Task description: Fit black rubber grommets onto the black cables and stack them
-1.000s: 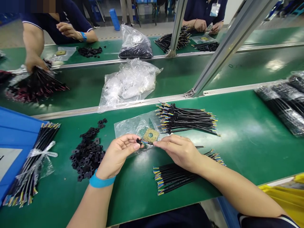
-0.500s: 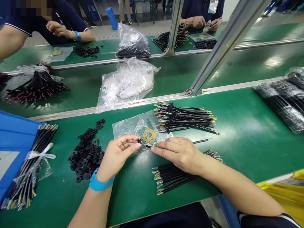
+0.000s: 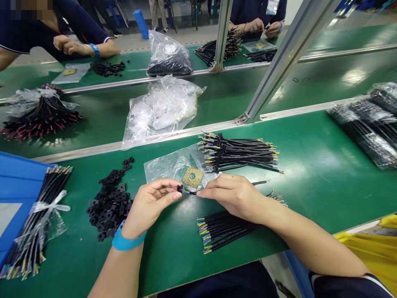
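Observation:
My left hand (image 3: 158, 199) pinches a small black plastic clip (image 3: 179, 188) between thumb and fingertips. Thin coloured wires run from the clip to the black cable (image 3: 192, 193), which my right hand (image 3: 231, 195) grips near its stripped end; the cable's far end sticks out beyond my knuckles. Behind the fingertips, a yellowish square pad with a round hole (image 3: 192, 177) lies on a clear plastic bag (image 3: 164, 165). Left of my left hand is a pile of black clips (image 3: 108, 207). A row of black cables (image 3: 220, 231) lies partly beneath my right forearm.
Cables with clips fitted (image 3: 238, 153) lie stacked behind my right hand. A tied cable bundle (image 3: 40, 219) leans by a blue bin (image 3: 21, 182) at left. Metal posts (image 3: 288, 62) and a rail (image 3: 186, 133) divide the bench. Wrapped bundles (image 3: 369, 128) lie far right. Two co-workers sit opposite.
The clip and the coloured wires at the cable end now show more plainly between my hands. Both hands keep their hold; the whole view has shifted slightly.

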### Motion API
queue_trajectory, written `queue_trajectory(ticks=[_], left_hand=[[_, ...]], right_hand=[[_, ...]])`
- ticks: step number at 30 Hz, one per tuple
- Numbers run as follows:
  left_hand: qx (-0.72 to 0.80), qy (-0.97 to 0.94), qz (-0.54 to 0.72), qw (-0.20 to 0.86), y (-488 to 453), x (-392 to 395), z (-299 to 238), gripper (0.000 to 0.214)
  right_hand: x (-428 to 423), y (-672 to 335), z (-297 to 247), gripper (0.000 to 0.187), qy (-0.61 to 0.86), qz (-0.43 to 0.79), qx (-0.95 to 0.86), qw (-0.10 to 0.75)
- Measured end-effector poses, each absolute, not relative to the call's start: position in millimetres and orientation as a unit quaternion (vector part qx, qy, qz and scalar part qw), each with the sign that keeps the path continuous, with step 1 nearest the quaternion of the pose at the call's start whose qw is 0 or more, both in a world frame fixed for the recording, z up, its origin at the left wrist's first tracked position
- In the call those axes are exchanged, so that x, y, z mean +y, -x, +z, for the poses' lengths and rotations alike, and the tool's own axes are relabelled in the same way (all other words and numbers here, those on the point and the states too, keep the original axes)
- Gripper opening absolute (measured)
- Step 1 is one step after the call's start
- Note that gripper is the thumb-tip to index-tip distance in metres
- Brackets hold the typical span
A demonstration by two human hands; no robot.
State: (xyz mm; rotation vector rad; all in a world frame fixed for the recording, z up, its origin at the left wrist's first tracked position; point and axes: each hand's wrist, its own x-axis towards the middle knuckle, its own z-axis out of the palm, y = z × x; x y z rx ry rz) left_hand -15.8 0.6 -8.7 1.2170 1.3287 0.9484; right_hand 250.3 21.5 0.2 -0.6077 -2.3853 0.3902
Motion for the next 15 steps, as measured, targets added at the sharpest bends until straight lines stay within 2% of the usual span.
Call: queue_trajectory(ticks=[5, 10, 15], left_hand=[[0.536, -0.562, 0.382, 0.501, 6.8, -2.6, -7.4, 0.019], [0.541, -0.562, 0.409, 0.473, -2.3, -9.3, -8.8, 0.017], [0.524, -0.664, 0.427, 0.32, -5.6, -14.9, -8.1, 0.014]], right_hand=[[17.7, -240.8, -6.9, 0.022, 0.254, 0.165, -0.876, 0.376], [13.6, -237.8, -8.4, 0.014, 0.269, 0.078, -0.872, 0.401], [11.7, -237.7, -8.9, 0.01, 0.268, 0.046, -0.874, 0.403]])
